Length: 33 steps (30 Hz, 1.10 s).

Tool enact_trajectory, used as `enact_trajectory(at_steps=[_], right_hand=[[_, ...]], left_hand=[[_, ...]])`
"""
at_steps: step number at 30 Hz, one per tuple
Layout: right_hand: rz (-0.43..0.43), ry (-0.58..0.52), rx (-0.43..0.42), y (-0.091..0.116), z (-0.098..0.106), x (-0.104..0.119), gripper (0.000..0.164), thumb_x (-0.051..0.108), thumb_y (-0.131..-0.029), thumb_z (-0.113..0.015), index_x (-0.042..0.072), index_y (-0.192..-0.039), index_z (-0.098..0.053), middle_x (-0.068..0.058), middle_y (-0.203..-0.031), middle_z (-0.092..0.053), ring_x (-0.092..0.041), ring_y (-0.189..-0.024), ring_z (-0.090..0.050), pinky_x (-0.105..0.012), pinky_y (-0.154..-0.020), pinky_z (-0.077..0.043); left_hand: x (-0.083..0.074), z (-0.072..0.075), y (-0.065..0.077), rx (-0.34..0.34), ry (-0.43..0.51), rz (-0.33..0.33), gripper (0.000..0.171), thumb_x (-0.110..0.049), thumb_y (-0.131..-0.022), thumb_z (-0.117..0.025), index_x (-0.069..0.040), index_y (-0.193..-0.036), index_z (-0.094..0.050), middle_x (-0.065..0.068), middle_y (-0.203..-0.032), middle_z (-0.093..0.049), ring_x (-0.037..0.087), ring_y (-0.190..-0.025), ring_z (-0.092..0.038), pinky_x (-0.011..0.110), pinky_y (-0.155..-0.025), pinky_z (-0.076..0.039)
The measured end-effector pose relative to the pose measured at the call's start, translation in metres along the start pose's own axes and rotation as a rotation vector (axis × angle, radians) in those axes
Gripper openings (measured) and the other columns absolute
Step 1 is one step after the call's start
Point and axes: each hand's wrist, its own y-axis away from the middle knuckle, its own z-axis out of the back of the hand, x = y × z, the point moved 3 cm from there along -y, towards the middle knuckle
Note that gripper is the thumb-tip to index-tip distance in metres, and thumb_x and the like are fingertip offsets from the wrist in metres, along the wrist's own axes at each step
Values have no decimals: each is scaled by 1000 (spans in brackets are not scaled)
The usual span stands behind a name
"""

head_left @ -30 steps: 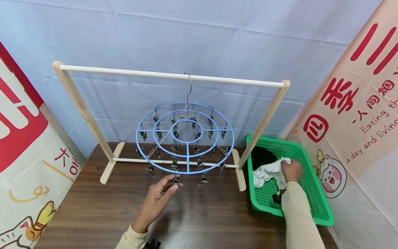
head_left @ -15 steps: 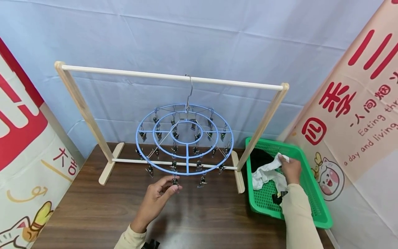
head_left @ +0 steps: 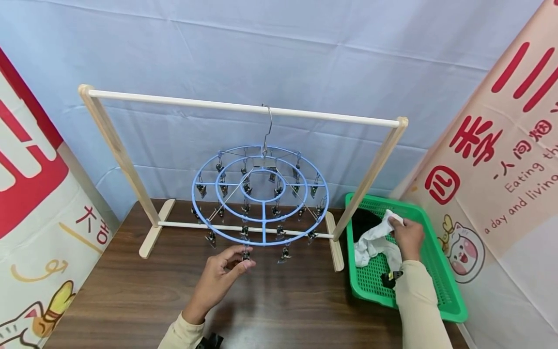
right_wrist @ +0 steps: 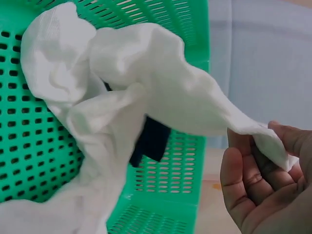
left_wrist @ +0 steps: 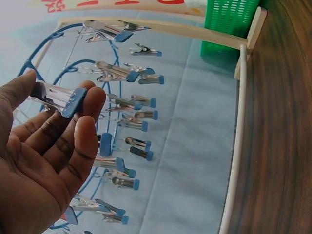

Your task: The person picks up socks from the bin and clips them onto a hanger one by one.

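At the front of a round blue clip hanger (head_left: pixel 263 219), my left hand (head_left: pixel 215 281) holds one hanging metal clip (left_wrist: pixel 57 97) with blue tips between thumb and fingers. The clip is small in the head view; in the left wrist view the thumb presses its rear end. Over the green basket (head_left: pixel 444 286), my right hand (head_left: pixel 410 237) pinches one end of a white sock (right_wrist: pixel 161 73) between thumb and fingers. The sock's raised end stretches up toward the hand, while the rest lies crumpled in the basket. A dark cloth (head_left: pixel 364 223) lies behind it, partly covered.
The hanger hangs by a metal hook (head_left: pixel 268 126) from the white bar (head_left: pixel 183 102) of a wooden rack. Several other clips (head_left: pixel 284 253) dangle from its rings. The rack's right foot (head_left: pixel 335 247) stands close beside the basket on the brown table (head_left: pixel 270 310).
My right hand has lifted the pinched end of the white sock slightly and shifted its grip along the edge. My left hand stays at the same clip.
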Motion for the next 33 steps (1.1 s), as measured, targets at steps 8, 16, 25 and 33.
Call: enact_trajectory(at_steps=[8, 16, 25, 33], right_hand=[[127, 87, -38, 11, 6, 19, 37, 31, -95, -63, -2, -77, -61, -1, -58, -59, -12, -52, -52, -26, -47, -42], [249, 154, -28, 26, 17, 42, 36, 32, -95, -62, -2, -84, -61, -7, -64, -58, -14, -54, -47, -28, -48, -39], [317, 120, -42, 42, 26, 61, 32, 31, -93, -66, -1, -89, -65, 2, -57, -50, -12, -49, -40, -27, -46, -32], [402, 59, -11, 63, 35, 79, 29, 29, -92, -67, 0, -91, -66, 0, -52, -40, -14, -43, -30, -29, -39, -25]], left_hand=[[-10, 1, -3, 14, -1, 37, 20, 2, -91, -62, 3, -111, -63, 13, -87, -72, 14, -76, -67, 30, -64, -56], [-12, 1, -4, 33, 0, 67, 19, 0, -93, -61, 2, -111, -63, 12, -86, -72, 26, -77, -67, 29, -67, -56], [-12, 1, -5, 28, 16, 63, 16, 2, -91, -63, 3, -107, -62, 13, -87, -72, 23, -75, -68, 29, -65, -56], [-14, 1, -5, 28, 17, 75, 15, 3, -92, -61, 4, -107, -62, 16, -88, -71, 9, -77, -66, 28, -68, -56]])
